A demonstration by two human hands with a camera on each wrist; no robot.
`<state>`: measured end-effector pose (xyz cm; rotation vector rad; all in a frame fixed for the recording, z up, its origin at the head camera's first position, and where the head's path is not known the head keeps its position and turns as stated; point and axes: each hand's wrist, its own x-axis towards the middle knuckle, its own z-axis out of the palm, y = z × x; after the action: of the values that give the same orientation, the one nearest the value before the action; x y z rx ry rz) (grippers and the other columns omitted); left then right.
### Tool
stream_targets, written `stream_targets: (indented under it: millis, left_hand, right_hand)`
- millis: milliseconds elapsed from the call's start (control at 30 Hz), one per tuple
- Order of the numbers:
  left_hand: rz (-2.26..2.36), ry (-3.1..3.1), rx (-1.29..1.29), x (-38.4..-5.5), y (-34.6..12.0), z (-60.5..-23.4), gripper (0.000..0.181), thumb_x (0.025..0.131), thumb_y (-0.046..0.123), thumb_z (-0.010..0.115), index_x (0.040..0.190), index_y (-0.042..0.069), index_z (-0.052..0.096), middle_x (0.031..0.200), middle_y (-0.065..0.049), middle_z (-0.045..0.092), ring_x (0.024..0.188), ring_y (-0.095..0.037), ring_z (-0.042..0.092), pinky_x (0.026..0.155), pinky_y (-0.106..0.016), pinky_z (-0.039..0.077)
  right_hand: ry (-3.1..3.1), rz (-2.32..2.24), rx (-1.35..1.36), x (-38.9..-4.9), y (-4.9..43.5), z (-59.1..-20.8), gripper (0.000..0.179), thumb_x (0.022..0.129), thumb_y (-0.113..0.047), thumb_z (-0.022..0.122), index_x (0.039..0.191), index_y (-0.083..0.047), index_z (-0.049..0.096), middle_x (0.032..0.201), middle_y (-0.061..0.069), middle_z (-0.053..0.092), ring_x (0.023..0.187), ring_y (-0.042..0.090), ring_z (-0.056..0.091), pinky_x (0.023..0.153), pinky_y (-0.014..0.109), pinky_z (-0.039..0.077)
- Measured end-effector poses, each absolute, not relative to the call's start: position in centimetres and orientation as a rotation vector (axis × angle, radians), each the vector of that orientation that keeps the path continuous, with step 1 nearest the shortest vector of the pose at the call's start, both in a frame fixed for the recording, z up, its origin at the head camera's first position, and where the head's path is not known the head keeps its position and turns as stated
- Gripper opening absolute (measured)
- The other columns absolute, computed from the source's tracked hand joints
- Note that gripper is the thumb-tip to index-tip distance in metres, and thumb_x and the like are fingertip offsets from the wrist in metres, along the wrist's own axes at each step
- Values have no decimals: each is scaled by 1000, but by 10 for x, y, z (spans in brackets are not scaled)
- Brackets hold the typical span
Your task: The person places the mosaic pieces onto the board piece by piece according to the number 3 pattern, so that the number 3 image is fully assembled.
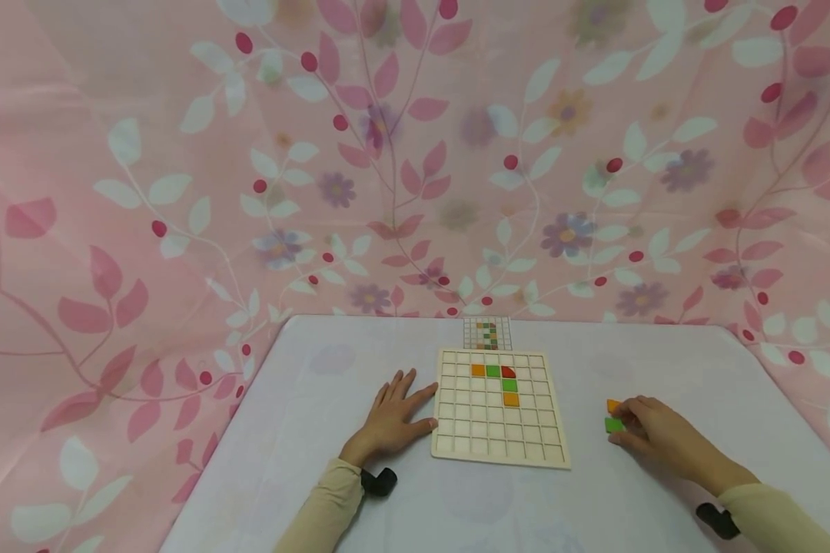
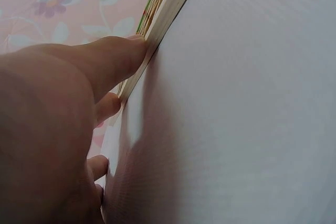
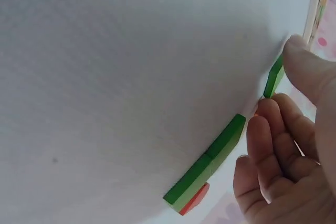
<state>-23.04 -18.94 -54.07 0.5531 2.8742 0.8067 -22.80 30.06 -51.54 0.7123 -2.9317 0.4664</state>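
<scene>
A pale wooden grid board [image 1: 480, 442] lies on the table, with several coloured tiles in its cells. These are orange [image 1: 479, 370], green and red quarter-round pieces along an upper row, then green and orange below the red one. My left hand [image 1: 393, 421] rests at the board's left side with fingers spread, thumb tip [image 2: 134, 51] and index tip against its edge. To the right of the board, my right hand [image 1: 657, 434] has thumb and finger at opposite edges of a green tile [image 3: 274, 74], pinching it. An orange tile [image 1: 612, 405] lies just beyond, partly under the fingers.
Behind the board lies a small printed grid card [image 1: 487, 335] with a coloured pattern. More green tiles [image 3: 207, 163] and a red piece [image 3: 194, 200] lie on the table beneath my right hand, hidden by it in the head view. A pink floral cloth [image 1: 415, 192] hangs along the table's back edge.
</scene>
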Motion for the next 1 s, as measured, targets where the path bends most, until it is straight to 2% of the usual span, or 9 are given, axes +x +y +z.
stream_targets:
  millis: [100, 267, 500, 800, 1000]
  left_hand:
    - [813, 2864, 549, -229, -189, -540, 66, 104, 52, 62, 162, 26, 47, 177, -19, 19, 165, -44, 7, 130, -67, 9]
    - [791, 2868, 543, -228, -189, -540, 66, 104, 52, 61, 163, 26, 46, 177, -17, 19, 165, -43, 7, 130, -67, 9]
    - [807, 2868, 549, -229, -188, -535, 66, 104, 51, 61, 163, 25, 46, 177, -18, 19, 165, -43, 6, 130, -67, 9]
    - [829, 2872, 564, -230, -189, -537, 65, 104, 49, 63, 162, 23, 47, 176, -20, 20, 165, -46, 8, 129, -69, 9]
    - [864, 2875, 598, -229, -191, -542, 66, 104, 50, 62, 162, 22, 47, 175, -23, 20, 163, -49, 8, 127, -71, 8]
  right_hand:
    - [-3010, 550, 654, -227, 301, -513, 40, 84, -35, 90, 106, -8, 73, 98, -6, 71, 85, 7, 61, 74, 29, 57]
    - [-3017, 580, 631, -225, 303, -511, 31, 84, -28, 90, 104, -10, 74, 96, -7, 71, 83, 4, 63, 73, 26, 57]
    - [-2931, 416, 712, -226, 302, -513, 24, 84, -23, 90, 98, -15, 72, 88, -13, 63, 77, -1, 55, 68, 26, 56]
    - [-2653, 244, 890, -231, 299, -528, 36, 78, -17, 94, 98, -8, 65, 92, -4, 65, 78, 8, 60, 68, 32, 59]
    - [-2778, 331, 823, -232, 279, -525, 28, 87, -19, 88, 102, -9, 65, 94, -7, 63, 83, 8, 58, 72, 32, 57]
